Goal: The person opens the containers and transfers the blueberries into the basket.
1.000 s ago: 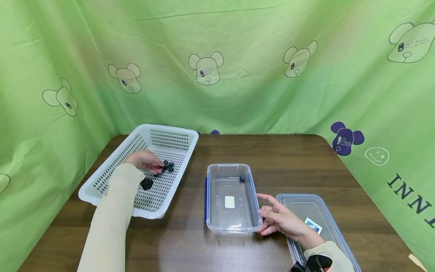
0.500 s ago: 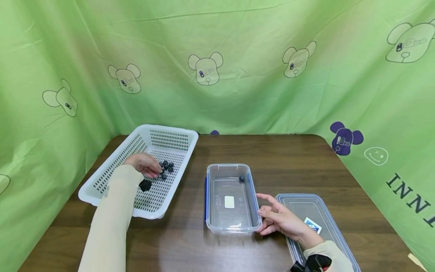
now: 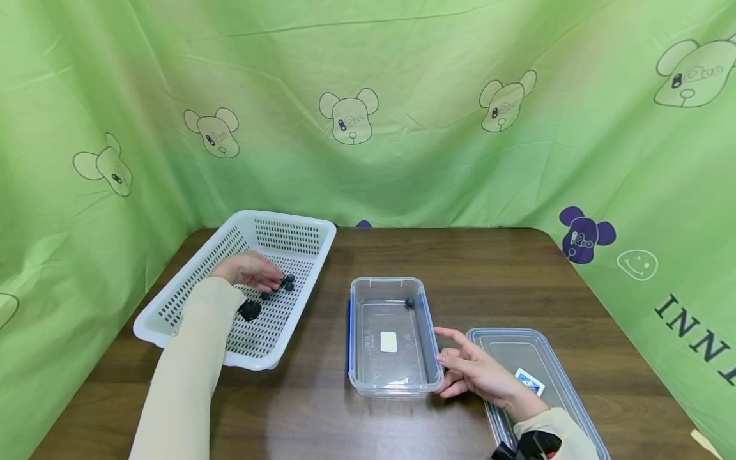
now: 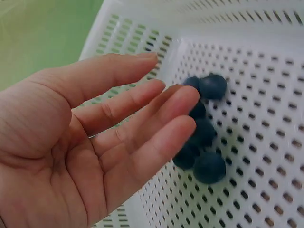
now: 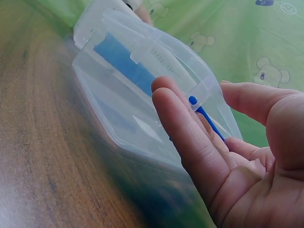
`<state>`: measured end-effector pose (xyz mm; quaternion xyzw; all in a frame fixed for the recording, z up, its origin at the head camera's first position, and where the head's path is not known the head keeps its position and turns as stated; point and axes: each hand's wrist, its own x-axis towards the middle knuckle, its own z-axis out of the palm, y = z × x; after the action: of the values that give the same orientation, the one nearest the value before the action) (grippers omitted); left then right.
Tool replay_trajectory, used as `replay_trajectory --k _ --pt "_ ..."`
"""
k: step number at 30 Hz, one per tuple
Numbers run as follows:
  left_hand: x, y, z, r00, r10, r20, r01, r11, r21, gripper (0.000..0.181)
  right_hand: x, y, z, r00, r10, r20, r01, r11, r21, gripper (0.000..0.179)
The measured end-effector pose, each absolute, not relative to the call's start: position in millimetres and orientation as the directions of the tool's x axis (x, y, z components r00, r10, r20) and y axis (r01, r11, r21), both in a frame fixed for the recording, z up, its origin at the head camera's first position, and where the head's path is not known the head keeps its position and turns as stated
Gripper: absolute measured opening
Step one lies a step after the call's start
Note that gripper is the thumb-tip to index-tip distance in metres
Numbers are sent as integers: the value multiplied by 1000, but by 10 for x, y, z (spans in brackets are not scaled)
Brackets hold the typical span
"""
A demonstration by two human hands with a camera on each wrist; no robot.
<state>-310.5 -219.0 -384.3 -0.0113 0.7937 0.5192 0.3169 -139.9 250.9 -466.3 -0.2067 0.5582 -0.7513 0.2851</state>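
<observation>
My left hand (image 3: 253, 271) reaches down into a white perforated basket (image 3: 307, 297). In the left wrist view, the left hand (image 4: 109, 128) has relaxed fingers and thumb apart, with nothing held between them. Its fingertips are over or beside several blueberries (image 4: 209, 167) on the basket floor; they hide some of them, and I cannot tell whether they touch. My right hand (image 3: 476, 369) rests its fingers against the right side of a clear plastic food container (image 3: 376, 367). One blueberry (image 3: 409, 303) lies inside it. In the right wrist view, the right hand (image 5: 237, 175) has extended fingers beside the container wall (image 5: 109, 97).
A clear lid with a bluish rim (image 3: 517, 345) lies on the brown wooden table (image 3: 466, 268), partly under the right forearm. A blue clip flap (image 3: 348, 338) hangs at the container's left side. A green printed curtain (image 3: 425, 179) surrounds the table behind and at both sides.
My left hand draws back slightly to the left, baring more blueberries, then moves right over them again. The right hand, container and lid stay where they were.
</observation>
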Motion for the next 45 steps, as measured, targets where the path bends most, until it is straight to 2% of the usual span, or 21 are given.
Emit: replay_trajectory --k 5,12,19,31,45 --pt "-3122 -2112 -3775 -823 370 -432 -311 344 886 30 -1397 2509 -4670 -752 -659 -6 196 -215 -957 45" --pt "-3142 -1887 -3624 -858 402 -321 -260 198 945 36 -1390 2502 -4672 -750 -662 -4 197 -217 -956 46" --pt "-3133 -1552 -3492 -850 457 -263 -238 113 965 37 -1395 2500 -4673 -749 -663 0 191 -215 -958 46" --pt "-3046 -955 -3498 -810 515 -280 -238 147 960 33 -1408 2498 -4676 -746 -666 -6 198 -214 -957 45" --pt "-2882 -263 -3777 -711 574 -406 -278 301 912 31 -1395 2503 -4665 -748 -663 -1 196 -219 -956 46"
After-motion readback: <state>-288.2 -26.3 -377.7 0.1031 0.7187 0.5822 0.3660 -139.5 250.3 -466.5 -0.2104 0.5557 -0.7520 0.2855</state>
